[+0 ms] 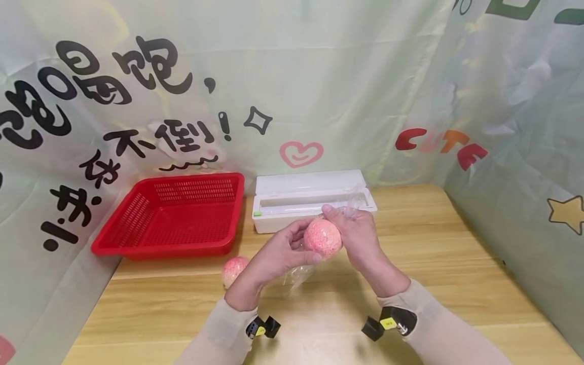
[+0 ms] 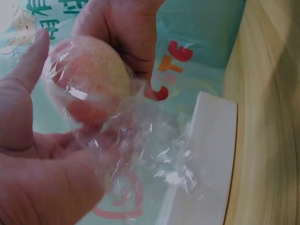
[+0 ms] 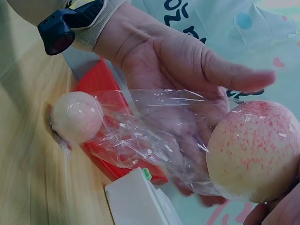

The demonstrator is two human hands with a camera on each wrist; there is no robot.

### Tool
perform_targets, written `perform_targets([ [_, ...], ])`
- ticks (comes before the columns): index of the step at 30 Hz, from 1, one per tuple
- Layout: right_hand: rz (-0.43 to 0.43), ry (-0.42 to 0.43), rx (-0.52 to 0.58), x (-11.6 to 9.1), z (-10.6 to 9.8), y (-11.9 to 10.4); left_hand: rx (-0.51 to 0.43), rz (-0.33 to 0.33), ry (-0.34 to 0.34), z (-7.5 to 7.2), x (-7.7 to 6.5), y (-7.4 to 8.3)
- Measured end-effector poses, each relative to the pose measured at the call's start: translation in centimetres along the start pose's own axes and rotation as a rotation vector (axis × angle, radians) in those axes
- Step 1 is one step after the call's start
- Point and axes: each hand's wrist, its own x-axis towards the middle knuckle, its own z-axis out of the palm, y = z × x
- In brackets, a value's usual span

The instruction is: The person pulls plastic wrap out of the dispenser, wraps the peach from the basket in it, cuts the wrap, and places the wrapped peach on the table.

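Observation:
A round pink-speckled peach (image 1: 323, 238) is held above the table, with clear plastic film (image 2: 150, 140) around it and trailing loose. My right hand (image 1: 361, 235) grips the peach from its right side, the thumb near the top. Spread beside the peach's left side, my left hand (image 1: 285, 248) has its thumb out straight and its fingers behind the loose film, as the right wrist view shows. Another peach (image 1: 233, 268), pale with a pink top, rests on the table near my left wrist; film overlaps it in the right wrist view.
Behind my hands stands a long white box (image 1: 310, 182), its lid raised and a small green piece (image 1: 257, 214) at its left end. A red perforated basket (image 1: 169, 249) sits at the back left. Printed cloth (image 1: 347, 86) walls the wooden table (image 1: 456, 284).

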Motion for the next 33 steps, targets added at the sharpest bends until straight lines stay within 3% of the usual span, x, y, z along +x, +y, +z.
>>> perform_targets([
  [4, -0.020, -0.044, -0.040, 0.1, -0.2, 0.1, 0.009, -0.008, -0.005, 0.0, 0.0, -0.4],
  [10, -0.052, -0.304, -0.043, 1.0, -1.7, 0.0, 0.007, 0.019, -0.007, -0.9, -0.2, -1.2],
  [12, -0.068, -0.352, -0.033, 1.1, -2.3, -0.1, 0.007, 0.022, -0.013, -1.3, -0.4, -1.3],
  [15, -0.114, -0.334, -0.077, 1.1, -2.8, -0.2, 0.052, 0.034, -0.020, -1.6, -0.6, -1.5],
  [19, -0.133, -0.282, -0.070, 0.7, -2.9, -0.3, 0.114, 0.113, -0.059, -1.7, -0.8, -1.8],
  [26, -0.115, -0.350, 0.077, 0.0, -2.6, -0.2, 0.129, 0.228, -0.096, -1.4, -0.9, -2.0],
  [30, -0.107, -0.380, 0.091, -0.1, -2.5, 0.0, 0.122, 0.254, -0.129, -1.3, -0.9, -1.7],
  [33, -0.082, -0.358, 0.037, -0.1, -2.5, -0.1, 0.135, 0.250, -0.144, -1.3, -1.0, -1.5],
])
